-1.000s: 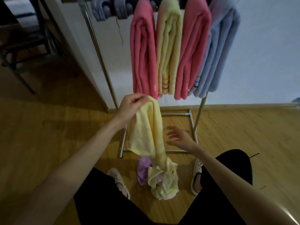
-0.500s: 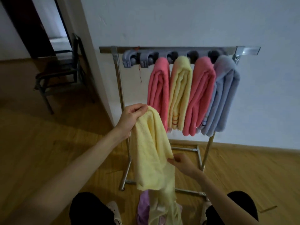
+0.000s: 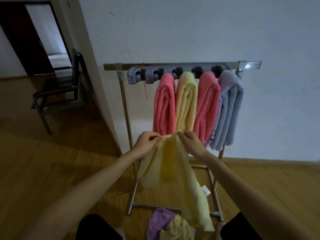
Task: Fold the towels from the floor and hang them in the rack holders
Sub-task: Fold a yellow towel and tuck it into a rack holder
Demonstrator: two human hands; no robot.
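Fingers of the left hand (image 3: pixel 147 142) and the right hand (image 3: pixel 191 142) pinch the top edge of a pale yellow towel (image 3: pixel 173 167), held up in front of the rack (image 3: pixel 181 65), the two hands close together with the cloth bunched between them. Its length hangs down toward the near floor, where a purple towel (image 3: pixel 159 220) and another yellowish cloth (image 3: pixel 178 229) lie in a heap. Four folded towels already hang from the grey holders (image 3: pixel 147 77): pink, yellow, pink, blue, left to right; the two leftmost holders appear free. Folding looks to be just starting; next the hands would likely need to spread apart, find the corners and double the towel. A small white tag (image 3: pixel 206 190) shows on its right edge; no writing is legible.
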